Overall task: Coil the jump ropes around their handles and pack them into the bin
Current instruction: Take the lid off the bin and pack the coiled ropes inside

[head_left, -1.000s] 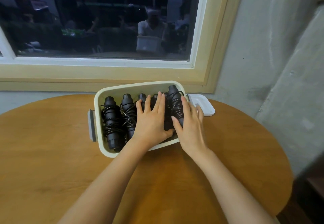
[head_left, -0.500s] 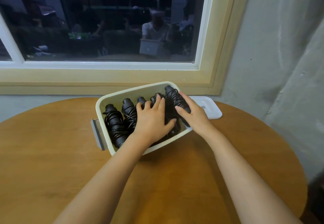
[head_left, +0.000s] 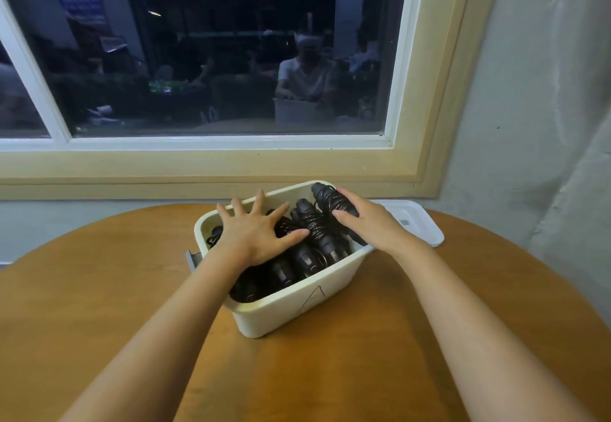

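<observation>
Wood table [head_left: 99, 289], cream bin [head_left: 297, 309], black coiled ropes [head_left: 314, 233], R hand [head_left: 367, 223] gripping one

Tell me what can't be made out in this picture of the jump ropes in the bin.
Head view, the only one:
1. The count of jump ropes in the bin: the left hand covers several.
2. Fingertips of the right hand: hidden beyond the rightmost bundle it grips.
3. The bin's floor: buried under ropes.
4. The grey mark on the white lid: too small to read.
</observation>
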